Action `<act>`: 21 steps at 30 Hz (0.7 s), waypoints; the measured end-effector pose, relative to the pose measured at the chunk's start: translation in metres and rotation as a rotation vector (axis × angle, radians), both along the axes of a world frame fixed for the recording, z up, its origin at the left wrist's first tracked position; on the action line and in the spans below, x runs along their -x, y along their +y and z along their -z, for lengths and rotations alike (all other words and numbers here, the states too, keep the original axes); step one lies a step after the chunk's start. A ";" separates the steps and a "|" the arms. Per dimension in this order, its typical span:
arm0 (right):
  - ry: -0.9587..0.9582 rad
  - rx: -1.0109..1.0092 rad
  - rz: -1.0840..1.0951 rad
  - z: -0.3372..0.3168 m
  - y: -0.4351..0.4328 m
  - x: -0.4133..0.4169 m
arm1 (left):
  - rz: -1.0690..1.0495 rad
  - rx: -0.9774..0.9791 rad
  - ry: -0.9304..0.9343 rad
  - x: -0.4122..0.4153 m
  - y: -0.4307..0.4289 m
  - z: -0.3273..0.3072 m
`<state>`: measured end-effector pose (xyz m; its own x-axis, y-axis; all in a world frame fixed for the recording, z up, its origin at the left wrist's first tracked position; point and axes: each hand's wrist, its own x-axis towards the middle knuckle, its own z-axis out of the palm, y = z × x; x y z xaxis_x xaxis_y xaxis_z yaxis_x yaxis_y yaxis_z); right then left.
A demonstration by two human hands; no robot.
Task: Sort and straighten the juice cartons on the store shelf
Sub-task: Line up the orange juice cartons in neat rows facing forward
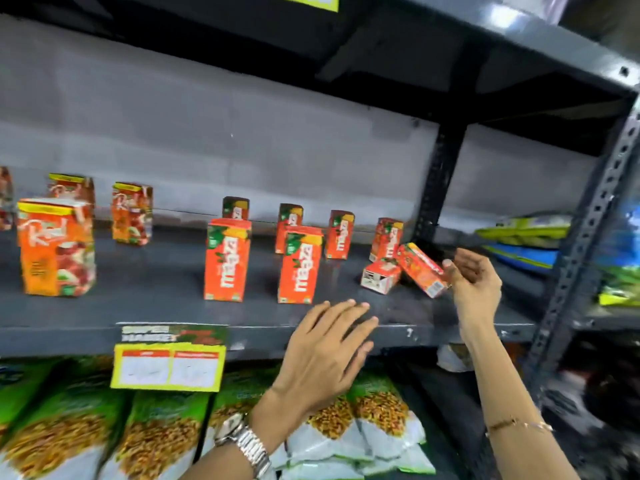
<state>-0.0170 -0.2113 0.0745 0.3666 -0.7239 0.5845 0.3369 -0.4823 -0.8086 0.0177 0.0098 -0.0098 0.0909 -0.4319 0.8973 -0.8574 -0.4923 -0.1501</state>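
Grey metal shelf (145, 282) held upright juice cartons (227, 259); two lay toppled (420, 270) at its right end. Right hand (474, 282) pinched one fallen carton's end, left hand (325, 348) hovered with fingers spread. Lifting carelessly would likely knock the standing carton (386, 239) just behind.

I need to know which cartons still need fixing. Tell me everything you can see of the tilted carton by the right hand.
The tilted Maaza carton is a small orange paperboard juice box with mango artwork. It leans diagonally, top toward the back left, lower end on the shelf. The right hand touches its lower right end. A toppled carton lies against its left side.
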 end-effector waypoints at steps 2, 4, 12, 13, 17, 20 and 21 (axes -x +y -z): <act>0.136 -0.047 -0.015 0.004 -0.027 -0.008 | -0.084 -0.009 -0.069 -0.004 -0.004 0.005; 0.298 -0.108 -0.124 0.003 -0.045 -0.018 | -0.161 -0.028 -0.140 -0.008 -0.005 0.008; 0.663 -0.137 -0.514 -0.022 -0.067 -0.014 | -0.239 0.006 -0.256 -0.016 -0.011 0.013; 0.664 -0.134 -0.511 -0.022 -0.068 -0.010 | -0.240 0.003 -0.259 -0.016 -0.012 0.013; 0.515 -0.122 -0.492 -0.019 -0.058 0.009 | -0.240 -0.009 -0.265 -0.018 -0.012 0.014; 0.314 -0.089 -0.500 -0.021 -0.030 0.019 | -0.250 -0.001 -0.274 -0.017 -0.013 0.014; 0.265 -0.074 -0.512 -0.022 -0.018 0.018 | -0.251 0.003 -0.275 -0.017 -0.013 0.013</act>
<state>-0.0348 -0.2294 0.0961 0.8078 -0.4511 0.3794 0.2939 -0.2497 -0.9227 0.0351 -0.0030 -0.0224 -0.0510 -0.4237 0.9044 -0.6382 -0.6827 -0.3559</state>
